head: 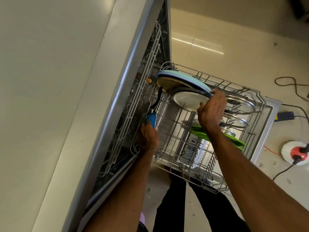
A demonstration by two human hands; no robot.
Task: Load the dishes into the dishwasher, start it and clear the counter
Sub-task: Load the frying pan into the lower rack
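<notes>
The dishwasher's lower rack (167, 144) is pulled out over the open door. A frying pan (187, 99) with a pale underside stands on edge at the rack's back left, against a wooden board (168, 82) and light blue plates (182, 76). My left hand (148, 136) grips the pan's blue handle (151, 118). My right hand (211, 111) holds the pan's rim at its right side. Glass lids (240, 104) stand in the rack on the right, with a green plate (234, 139) lying below them.
The pale counter (50, 97) runs along the left above the dishwasher opening. The upper rack (147, 81) sits inside the machine. On the tiled floor to the right lie black cables (292, 84), a power adapter (284, 114) and a round extension socket (296, 152).
</notes>
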